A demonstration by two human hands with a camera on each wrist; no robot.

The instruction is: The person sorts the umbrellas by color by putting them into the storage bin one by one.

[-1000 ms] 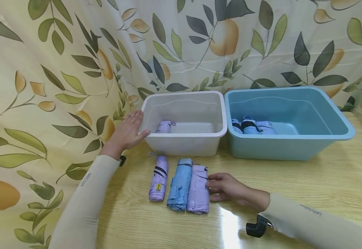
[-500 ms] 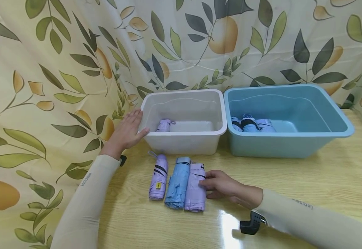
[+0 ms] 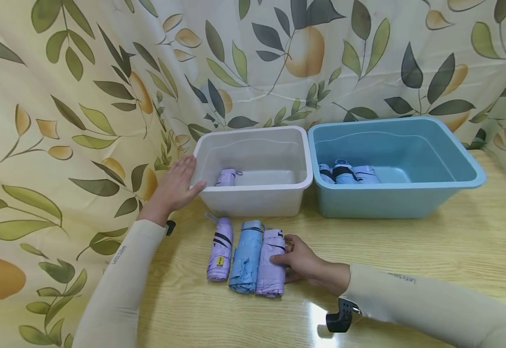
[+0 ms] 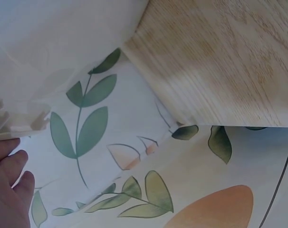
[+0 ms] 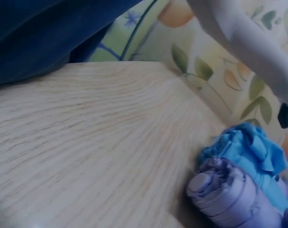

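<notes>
In the head view, my right hand [image 3: 309, 263] grips the right side of a rolled lilac folding umbrella [image 3: 271, 266], its thumb lying over the top. Tight against that umbrella is a rolled light-blue folding umbrella [image 3: 246, 256]. A slimmer lilac umbrella [image 3: 220, 249] with black stripes, a yellow tag and a wrist loop lies farther left. The right wrist view shows the lilac roll [image 5: 229, 194] and blue roll [image 5: 253, 149] end-on, with only a sliver of hand. My left hand [image 3: 175, 186] rests with straight fingers on the left rim of a pale grey bin [image 3: 253, 200].
One lilac umbrella [image 3: 226, 177] lies inside the grey bin. Beside that bin stands a blue bin [image 3: 379, 205] with several rolled umbrellas [image 3: 344, 174] at its left end. A leaf-print cloth [image 3: 270, 63] hangs behind and to the left of the wooden table [image 3: 409, 251].
My right hand has moved left, and its thumb has come over the lilac umbrella. That umbrella and the blue one have slid slightly left. My left hand stays on the bin rim.
</notes>
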